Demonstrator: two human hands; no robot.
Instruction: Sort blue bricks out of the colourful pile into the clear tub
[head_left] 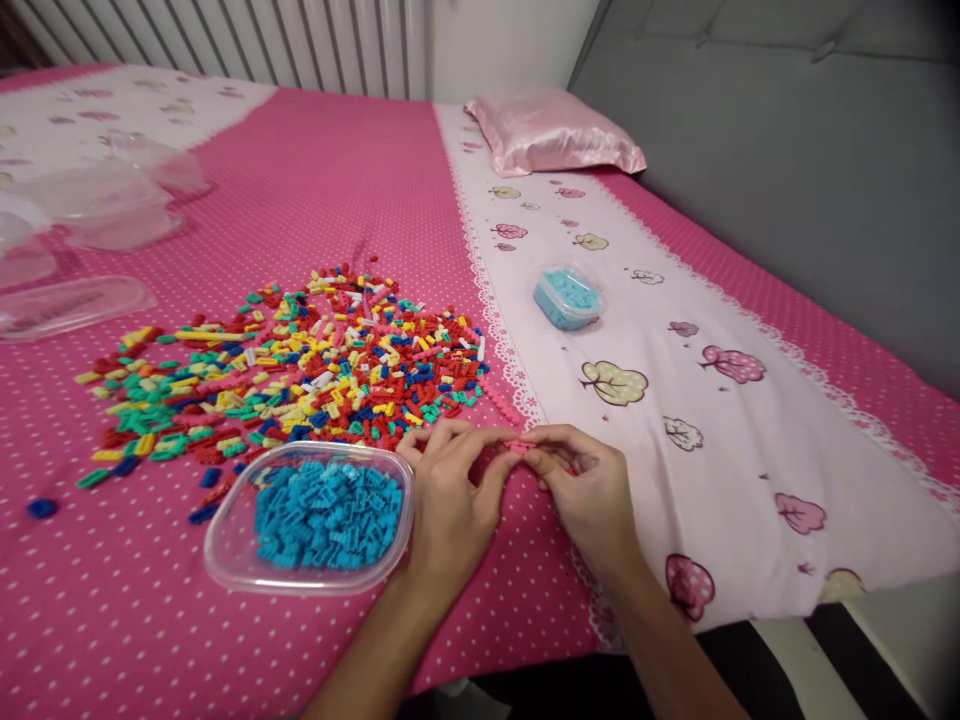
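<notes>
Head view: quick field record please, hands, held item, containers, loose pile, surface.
left hand: fingertips pinching small pink plastic piece
right hand: pinching the same piece
near container: clear oval plastic tub of blue bricks, beside left hand
far container: small clear square tub of light-blue bricks
loose pile: mixed-colour plastic bricks
surface: pink polka-dot bedcover
far left: clear plastic tubs

Left hand (450, 505) and right hand (592, 500) pinch a pink piece (517, 446); tub (330, 449) alongside.
</notes>
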